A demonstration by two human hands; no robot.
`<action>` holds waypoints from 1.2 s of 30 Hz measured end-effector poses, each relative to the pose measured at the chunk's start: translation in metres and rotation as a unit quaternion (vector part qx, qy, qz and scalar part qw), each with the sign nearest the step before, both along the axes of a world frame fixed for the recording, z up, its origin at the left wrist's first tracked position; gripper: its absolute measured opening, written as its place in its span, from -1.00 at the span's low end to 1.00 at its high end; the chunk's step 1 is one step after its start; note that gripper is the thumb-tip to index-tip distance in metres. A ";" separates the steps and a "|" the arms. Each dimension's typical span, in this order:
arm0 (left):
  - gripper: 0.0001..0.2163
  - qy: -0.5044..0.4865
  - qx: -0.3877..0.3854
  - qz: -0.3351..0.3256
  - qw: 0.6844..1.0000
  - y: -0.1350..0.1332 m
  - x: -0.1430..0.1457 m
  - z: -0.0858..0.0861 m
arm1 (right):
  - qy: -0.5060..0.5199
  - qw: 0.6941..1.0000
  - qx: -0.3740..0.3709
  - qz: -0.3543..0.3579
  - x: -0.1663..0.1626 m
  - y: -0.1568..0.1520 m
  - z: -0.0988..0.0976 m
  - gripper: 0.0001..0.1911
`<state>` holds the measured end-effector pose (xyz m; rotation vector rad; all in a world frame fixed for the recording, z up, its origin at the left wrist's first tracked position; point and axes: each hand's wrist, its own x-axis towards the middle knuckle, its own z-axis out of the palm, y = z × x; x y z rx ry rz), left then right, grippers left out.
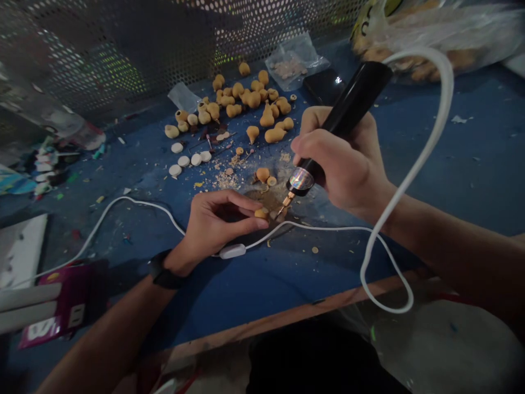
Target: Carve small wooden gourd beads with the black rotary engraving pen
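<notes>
While cord (135,203) beneath tool (348,104), gourds (250,101) beyond

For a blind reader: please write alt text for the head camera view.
A right hand holds a black rotary tool, its tip at a small tan piece pinched in the left hand on a blue table. Tan gourd-shaped pieces lie behind.

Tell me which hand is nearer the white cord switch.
Left. The left hand, pinching a wooden piece, lies beside the switch; the right hand, farther up-right, holds the black tool.
</notes>
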<state>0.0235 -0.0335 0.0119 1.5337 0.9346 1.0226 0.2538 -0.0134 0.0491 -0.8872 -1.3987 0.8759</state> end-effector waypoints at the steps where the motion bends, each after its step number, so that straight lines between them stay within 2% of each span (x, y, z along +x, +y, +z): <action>1: -0.61 0.001 -0.001 -0.001 1.000 0.000 0.000 0.000 | -0.008 1.000 -0.009 -0.002 0.001 0.001 -0.001 -0.39; 4: -0.61 0.003 0.006 -0.009 1.000 0.001 -0.001 -0.002 | -0.006 0.999 -0.036 -0.016 0.002 0.000 -0.003 -0.49; 8: -0.61 0.010 0.010 -0.009 1.000 0.001 -0.002 -0.002 | 0.006 1.000 -0.027 -0.008 0.002 -0.003 -0.002 -0.57; 15: -0.62 -0.013 0.011 -0.004 1.000 0.001 0.001 -0.002 | 0.011 1.000 0.015 0.018 0.003 0.003 -0.003 -0.45; 21: -0.67 -0.003 0.013 -0.014 1.000 0.001 0.000 -0.003 | -0.006 0.999 0.027 0.026 0.005 -0.006 0.004 -0.61; 29: -0.66 -0.002 0.013 -0.020 1.000 0.003 -0.002 -0.002 | -0.064 0.989 0.131 -0.004 0.007 -0.013 0.009 -0.65; 36: -0.71 -0.030 0.029 -0.030 0.999 0.004 -0.003 -0.005 | -0.081 0.987 0.135 -0.010 0.007 -0.017 0.011 -0.64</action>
